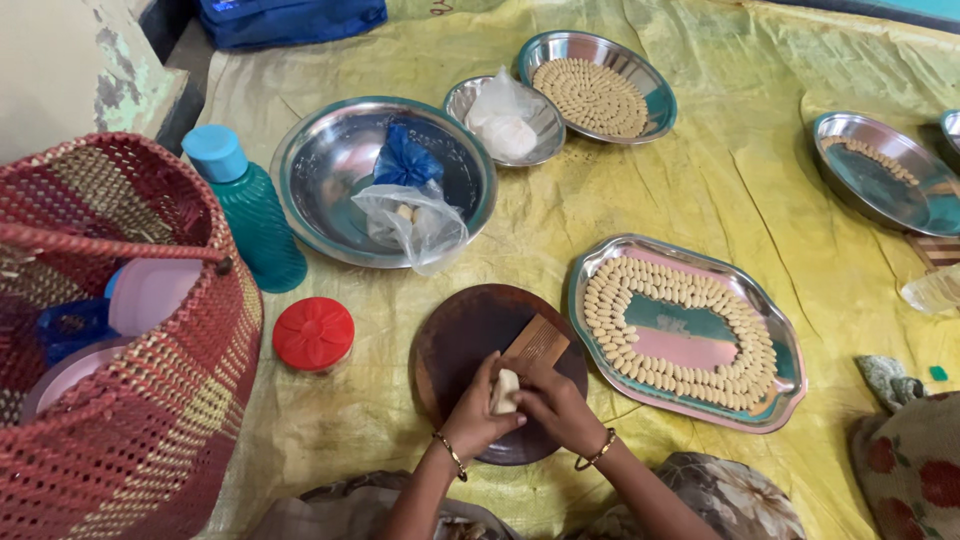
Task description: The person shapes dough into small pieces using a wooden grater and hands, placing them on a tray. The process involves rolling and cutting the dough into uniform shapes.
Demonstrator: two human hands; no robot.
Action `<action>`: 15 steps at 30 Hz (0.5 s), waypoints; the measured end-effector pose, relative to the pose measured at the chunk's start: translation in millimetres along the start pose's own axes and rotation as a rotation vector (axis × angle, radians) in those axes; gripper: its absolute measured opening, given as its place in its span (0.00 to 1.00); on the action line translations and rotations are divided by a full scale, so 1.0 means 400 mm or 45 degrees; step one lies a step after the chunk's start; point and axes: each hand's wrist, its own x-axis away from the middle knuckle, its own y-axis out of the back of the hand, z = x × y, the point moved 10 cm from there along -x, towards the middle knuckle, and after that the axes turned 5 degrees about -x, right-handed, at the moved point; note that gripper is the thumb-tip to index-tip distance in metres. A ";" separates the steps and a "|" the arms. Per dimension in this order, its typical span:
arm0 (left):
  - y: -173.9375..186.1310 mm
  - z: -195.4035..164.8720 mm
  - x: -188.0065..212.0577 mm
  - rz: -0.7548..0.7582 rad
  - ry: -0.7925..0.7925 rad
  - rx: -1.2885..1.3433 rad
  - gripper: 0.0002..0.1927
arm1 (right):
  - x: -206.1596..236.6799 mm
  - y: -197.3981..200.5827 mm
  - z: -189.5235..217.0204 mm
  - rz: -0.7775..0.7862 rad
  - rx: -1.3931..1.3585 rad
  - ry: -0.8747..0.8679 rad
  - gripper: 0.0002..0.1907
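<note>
My left hand and my right hand meet over a round dark brown wooden board on the floor cloth. Between their fingers is a small pale lump of dough. It rests against a small ridged wooden comb-like tool lying on the board, partly under my right hand. Both wrists wear thin bangles. Just right of the board, a rectangular steel tray holds several rows of small pale shaped dough pieces set around its edge.
A yellow cloth covers the floor. A red woven basket stands at left, beside a teal bottle and a red lid. Behind are a steel bowl with plastic bags, a smaller bowl, and more steel plates with shaped pieces.
</note>
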 end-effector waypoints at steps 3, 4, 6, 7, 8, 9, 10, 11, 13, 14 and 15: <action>-0.005 -0.003 0.006 0.001 -0.041 -0.268 0.58 | 0.013 -0.009 -0.053 0.038 -0.098 -0.127 0.27; 0.004 0.005 0.007 -0.038 0.001 -0.348 0.54 | 0.014 -0.007 -0.072 0.019 -0.125 -0.156 0.26; 0.026 0.017 0.009 -0.118 0.088 -0.505 0.46 | 0.017 0.002 -0.116 -0.046 -0.263 -0.258 0.23; 0.019 0.018 0.008 -0.068 0.086 -0.468 0.37 | 0.018 0.007 -0.133 -0.078 -0.331 -0.307 0.21; 0.014 0.019 0.007 -0.018 0.082 -0.432 0.29 | 0.017 0.016 -0.135 -0.104 -0.333 -0.300 0.19; 0.011 0.019 0.006 0.033 0.076 -0.397 0.22 | 0.017 0.025 -0.133 -0.131 -0.335 -0.292 0.18; 0.012 0.040 0.007 0.051 0.180 -0.264 0.19 | 0.017 0.035 -0.127 -0.158 -0.336 -0.286 0.17; 0.012 0.061 0.010 0.068 0.284 -0.129 0.17 | 0.013 0.050 -0.076 -0.176 -0.133 -0.080 0.19; 0.001 0.090 0.023 0.147 0.422 0.069 0.14 | 0.032 0.063 0.037 -0.199 0.270 0.329 0.24; -0.007 0.097 0.030 0.210 0.455 0.129 0.14 | 0.042 0.044 0.083 -0.141 0.386 0.499 0.24; -0.015 0.103 0.039 0.272 0.486 0.186 0.14 | 0.062 0.024 0.126 -0.085 0.500 0.671 0.24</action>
